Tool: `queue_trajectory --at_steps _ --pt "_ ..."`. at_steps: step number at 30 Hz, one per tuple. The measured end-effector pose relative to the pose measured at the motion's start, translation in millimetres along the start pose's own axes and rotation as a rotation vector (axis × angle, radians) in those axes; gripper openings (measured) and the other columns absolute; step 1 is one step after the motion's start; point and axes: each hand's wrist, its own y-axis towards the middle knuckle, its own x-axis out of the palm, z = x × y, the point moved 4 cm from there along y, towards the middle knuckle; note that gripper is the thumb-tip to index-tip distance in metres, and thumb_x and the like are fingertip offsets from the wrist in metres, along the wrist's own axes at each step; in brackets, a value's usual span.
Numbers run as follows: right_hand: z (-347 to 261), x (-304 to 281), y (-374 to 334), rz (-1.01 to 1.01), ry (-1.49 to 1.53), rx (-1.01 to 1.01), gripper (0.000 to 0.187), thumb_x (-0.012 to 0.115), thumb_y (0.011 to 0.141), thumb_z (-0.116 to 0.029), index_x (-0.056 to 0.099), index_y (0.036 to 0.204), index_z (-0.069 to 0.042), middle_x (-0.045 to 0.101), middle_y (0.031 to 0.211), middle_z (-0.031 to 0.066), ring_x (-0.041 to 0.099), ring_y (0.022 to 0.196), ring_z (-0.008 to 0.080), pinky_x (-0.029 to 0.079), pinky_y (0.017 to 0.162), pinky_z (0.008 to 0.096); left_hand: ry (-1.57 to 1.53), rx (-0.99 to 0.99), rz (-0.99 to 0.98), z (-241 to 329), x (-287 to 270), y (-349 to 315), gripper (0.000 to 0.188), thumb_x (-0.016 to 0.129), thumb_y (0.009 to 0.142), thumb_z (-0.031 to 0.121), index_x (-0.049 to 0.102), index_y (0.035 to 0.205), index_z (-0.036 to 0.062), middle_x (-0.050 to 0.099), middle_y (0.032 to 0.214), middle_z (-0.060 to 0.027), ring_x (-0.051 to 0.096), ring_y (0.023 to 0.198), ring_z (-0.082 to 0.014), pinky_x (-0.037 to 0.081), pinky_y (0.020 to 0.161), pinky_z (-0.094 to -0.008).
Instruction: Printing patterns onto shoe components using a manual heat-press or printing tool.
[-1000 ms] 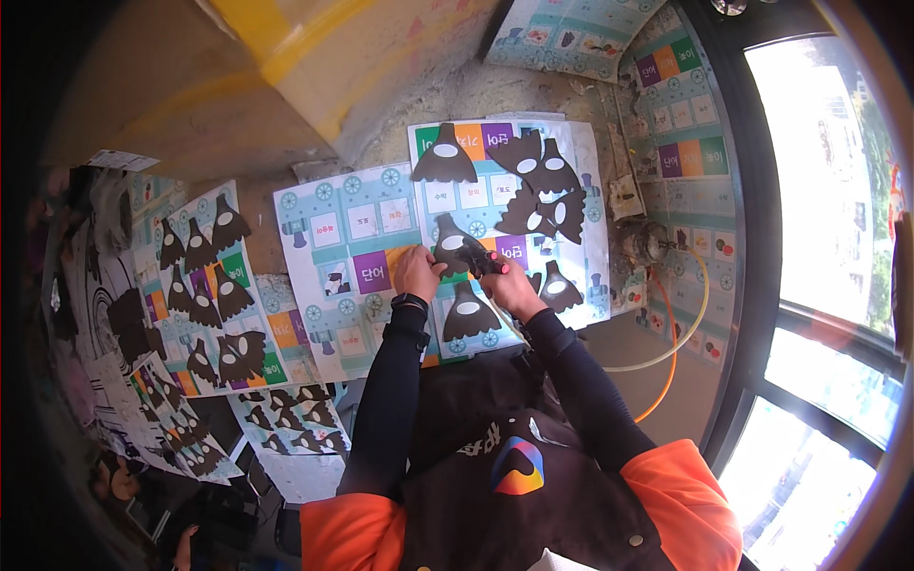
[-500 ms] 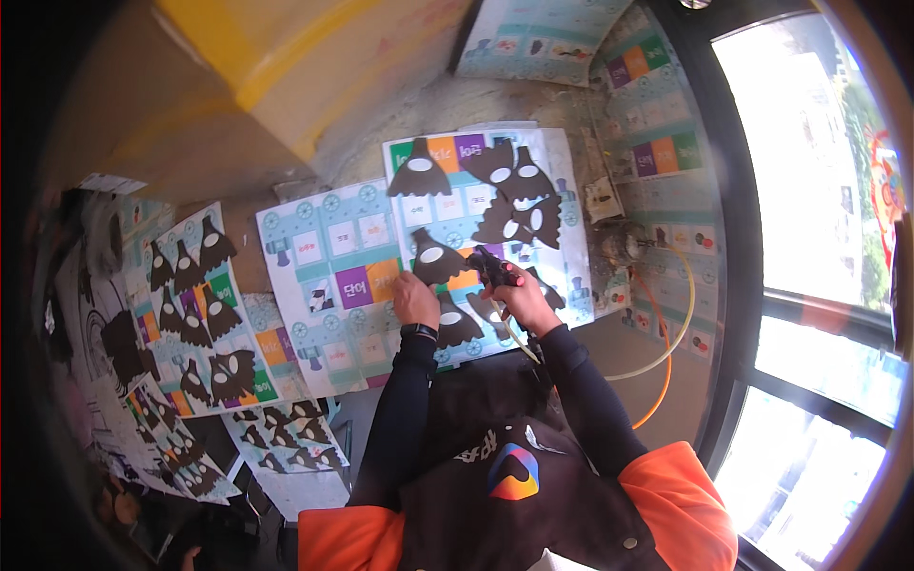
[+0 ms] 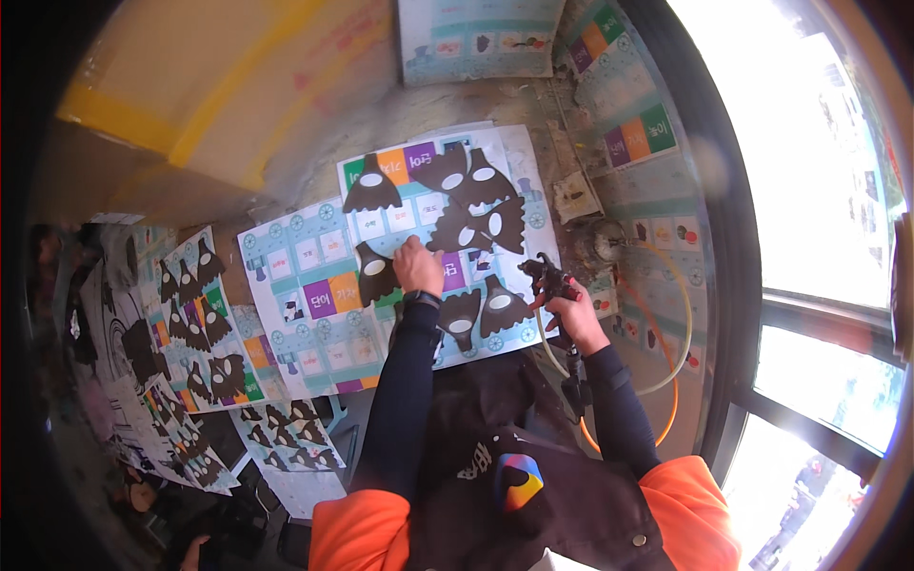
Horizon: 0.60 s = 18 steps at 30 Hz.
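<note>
My left hand (image 3: 420,266) is bent down over the right side of a dark, flared leather-like piece (image 3: 375,274) with a pale oval, its fingertips drawn together at the piece's edge. The hand covers part of that piece. In my right hand (image 3: 577,319) is a small black spray gun (image 3: 547,278), held off the right edge of the printed sheet, with a pale hose (image 3: 678,366) leading from it. Similar pieces lie on the sheet: one (image 3: 372,185) at the far left, one (image 3: 460,314) and another (image 3: 502,306) near its front edge.
The printed sheets (image 3: 271,257) overlap on the worktop. More sheets with dark pieces (image 3: 243,395) stand at the left. A large cardboard box (image 3: 219,86) is behind, and an orange hose (image 3: 674,409) curves down on the right. A dark-framed window (image 3: 733,381) borders the right.
My left hand has moved from the piece's lower left to its right side. My right hand has drawn the spray gun away to the right. The view has shifted slightly.
</note>
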Motion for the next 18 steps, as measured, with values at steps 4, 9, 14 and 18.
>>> queue_trajectory --at_steps 4,9,14,18 --pt "14.0 -16.9 -0.8 -0.036 -0.003 0.010 0.034 0.055 0.075 -0.003 0.058 0.109 0.002 0.068 0.088 0.0106 0.065 0.076 0.0178 0.055 0.050 0.0282 0.043 -0.072 -0.096 20.7 30.3 15.5 0.029 0.075 0.078 0.019 0.064 0.097 0.0013 0.064 0.101 -0.0187 0.060 0.100 -0.0337 0.050 0.086 -0.0418" --pt "15.7 -17.5 0.5 -0.073 -0.017 0.037 0.034 0.054 0.074 -0.003 0.059 0.108 0.000 0.068 0.088 0.0104 0.065 0.076 0.0173 0.055 0.050 0.0283 0.168 0.200 -0.147 4.4 27.5 25.0 0.022 0.052 0.088 0.012 0.071 0.085 0.0008 0.064 0.096 -0.0163 0.060 0.100 -0.0339 0.051 0.085 -0.0434" --pt "12.6 14.8 24.4 -0.163 -0.072 0.070 0.033 0.059 0.073 -0.005 0.059 0.106 0.000 0.065 0.086 0.0088 0.064 0.071 0.0182 0.055 0.051 0.0304 0.382 0.354 -0.047 -0.7 7.0 28.4 0.017 0.055 0.086 0.014 0.070 0.090 0.0075 0.061 0.093 -0.0106 0.057 0.098 -0.0285 0.048 0.083 -0.0410" --pt "11.8 43.8 49.8 -0.178 -0.149 0.108 0.030 0.066 0.071 -0.006 0.060 0.100 0.002 0.064 0.084 0.0112 0.064 0.067 0.0209 0.054 0.051 0.0327 0.086 0.205 0.063 -9.7 -1.5 16.5 0.024 0.065 0.085 0.010 0.057 0.107 0.0061 0.060 0.092 -0.0143 0.058 0.098 -0.0361 0.049 0.082 -0.0449"
